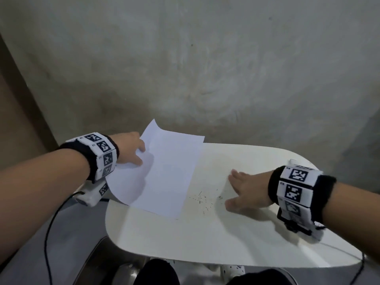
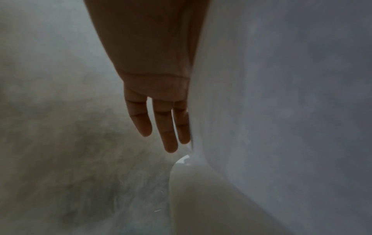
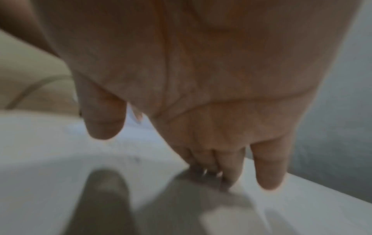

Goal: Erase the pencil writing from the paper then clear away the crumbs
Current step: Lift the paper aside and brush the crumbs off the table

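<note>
The thin white sheet of paper [image 1: 164, 171] lies aslant across the left part of the small cream table with rounded corners [image 1: 205, 239], its near left portion and far end overhanging the table's edge; its far corner curls upward and the sheet bows softly where it is lifted, its upper face showing plain, with no writing that can be made out. The left hand [image 1: 131, 149] holds the paper at its left edge, thumb on top of the sheet; the wrist view shows three fingers [image 2: 141, 117] hanging nearly straight beside the pale paper [image 2: 281, 111], so the hold is between thumb and a finger hidden by the sheet. Just to the right of the paper, on the bare smooth tabletop, lies a scatter of fine dark eraser crumbs [image 1: 202, 199], thin flecks and slivers spread loosely. Just beside them on the right, the right hand [image 1: 246, 190] lies flat with fingers stretched out and together, thumb spread toward the near side, gripping nothing; from the blurred wrist view its fingertips [image 3: 227, 171] touch the glossy table surface [image 3: 60, 174]. Both wrists wear black bands with white blocks printed in black square patterns, thin black cables trailing from them. Behind the table rises a rough, mottled grey concrete wall [image 1: 205, 58].
</note>
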